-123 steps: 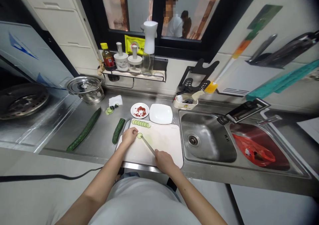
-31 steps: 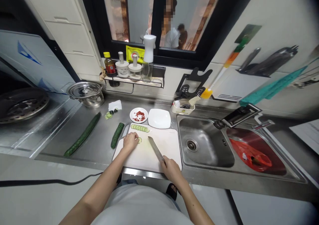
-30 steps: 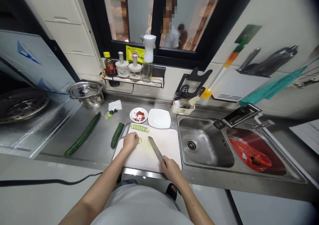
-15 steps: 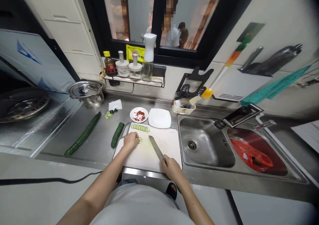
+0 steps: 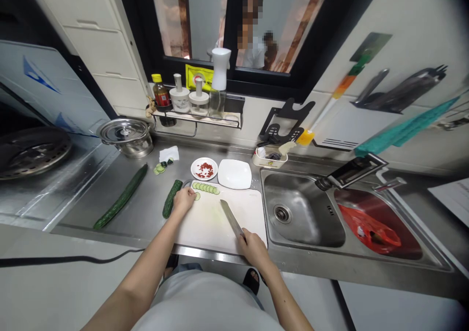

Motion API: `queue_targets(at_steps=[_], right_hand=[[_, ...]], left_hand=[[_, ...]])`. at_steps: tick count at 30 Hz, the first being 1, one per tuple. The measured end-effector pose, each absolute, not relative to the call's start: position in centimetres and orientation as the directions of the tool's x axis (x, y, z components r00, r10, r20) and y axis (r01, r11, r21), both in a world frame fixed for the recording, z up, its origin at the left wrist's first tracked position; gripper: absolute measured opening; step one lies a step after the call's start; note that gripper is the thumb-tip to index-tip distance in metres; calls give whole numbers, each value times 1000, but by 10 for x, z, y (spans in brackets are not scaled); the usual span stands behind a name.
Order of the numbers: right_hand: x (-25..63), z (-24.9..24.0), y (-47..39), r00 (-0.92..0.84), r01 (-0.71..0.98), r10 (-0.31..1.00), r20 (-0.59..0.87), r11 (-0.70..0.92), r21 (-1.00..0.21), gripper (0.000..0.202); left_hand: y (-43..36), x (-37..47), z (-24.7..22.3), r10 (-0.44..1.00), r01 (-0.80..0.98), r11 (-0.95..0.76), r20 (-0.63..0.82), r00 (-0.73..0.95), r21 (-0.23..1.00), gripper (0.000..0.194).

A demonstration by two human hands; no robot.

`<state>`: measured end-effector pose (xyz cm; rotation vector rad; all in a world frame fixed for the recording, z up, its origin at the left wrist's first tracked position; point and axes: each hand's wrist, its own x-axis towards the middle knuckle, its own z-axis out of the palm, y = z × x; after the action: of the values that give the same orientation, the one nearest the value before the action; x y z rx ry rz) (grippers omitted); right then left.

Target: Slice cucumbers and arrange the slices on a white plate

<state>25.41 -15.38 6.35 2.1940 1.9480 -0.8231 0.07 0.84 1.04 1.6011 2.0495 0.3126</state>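
My left hand (image 5: 183,200) is closed at the upper left of the white cutting board (image 5: 234,228), its fingertips at a cucumber slice (image 5: 197,196). A row of several overlapping cucumber slices (image 5: 206,188) lies just above, along the board's far edge. Beside the hand, on its left, rests a cut piece of cucumber (image 5: 171,199). My right hand (image 5: 252,247) grips the handle of a kitchen knife (image 5: 231,217); the blade points away from me over the board. Behind the board stand a small plate of chopped red bits (image 5: 204,169) and a white square plate (image 5: 235,174).
A long cucumber (image 5: 121,196) lies on the steel counter at left, near cucumber scraps (image 5: 159,168), a white tissue (image 5: 169,154) and a lidded pot (image 5: 126,138). The double sink (image 5: 304,209) is at right, with a red bag (image 5: 368,228). A spice rack (image 5: 198,118) hangs behind.
My left hand has moved left and slightly away from me across the board, with the cucumber slice at its fingertips. My right hand and the knife have stayed almost where they were.
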Motion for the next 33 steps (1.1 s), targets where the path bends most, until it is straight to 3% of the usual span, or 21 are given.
queue_targets(at_steps=[10, 18, 23, 28, 33], right_hand=[[256, 62, -153, 29, 943, 895, -445, -172, -285, 27], [257, 60, -153, 58, 938, 893, -446, -202, -283, 26], [259, 60, -155, 73, 940, 892, -446, -211, -267, 26], [263, 62, -158, 96, 939, 892, -442, -228, -256, 26], [264, 61, -161, 115, 932, 881, -459, -255, -257, 26]], left_hand=[[10, -2, 6, 972, 892, 222, -164, -170, 394, 16], [2, 26, 9, 1000, 890, 13, -3, -14, 456, 22], [5, 65, 13, 990, 886, -96, -47, 132, 454, 25], [13, 80, 13, 983, 921, -105, -100, 153, 376, 27], [18, 81, 10, 982, 907, -122, -86, 170, 402, 23]])
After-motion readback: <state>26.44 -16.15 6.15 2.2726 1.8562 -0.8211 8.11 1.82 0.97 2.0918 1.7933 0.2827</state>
